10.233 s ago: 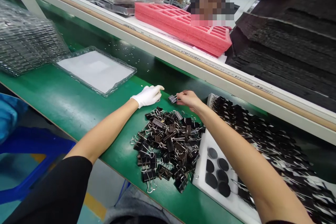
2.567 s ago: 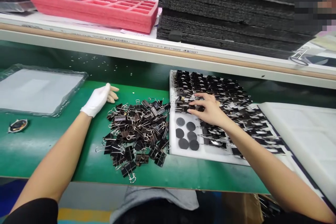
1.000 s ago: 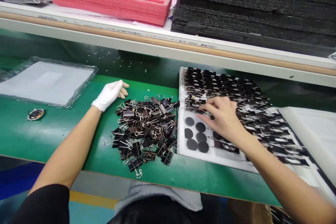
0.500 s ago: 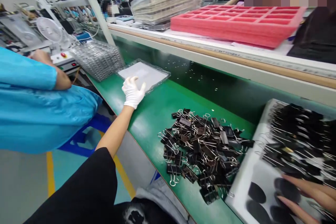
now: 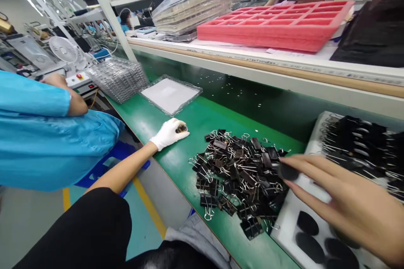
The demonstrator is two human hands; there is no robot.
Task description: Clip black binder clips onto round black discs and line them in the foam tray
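Observation:
My left hand [image 5: 168,133], in a white glove, is low over the green bench. Its fingers curl round a small round piece [image 5: 181,128], dark with a shiny, gold-tinged rim. Between the thumb and fingers of my bare right hand [image 5: 344,197] is a black round disc [image 5: 288,171], held above the near side of a white foam tray [image 5: 285,215]. More black discs [image 5: 309,247] sit in that tray, partly under my right hand. A heap of black binder clips [image 5: 235,172] lies between my hands. Beyond my left hand rests a clear plastic tray with a white sheet [image 5: 170,93].
Clear plastic trays [image 5: 118,77] are stacked at the bench's far left. More binder clips [image 5: 362,138] fill the foam tray's back part. Pink foam trays [image 5: 271,29] stand on the shelf above. A co-worker in a blue smock [image 5: 53,143] sits at the left.
My left hand has moved from the clear tray towards me and now holds a small round piece. My right hand has lifted a black disc from the foam tray and moved it up and left.

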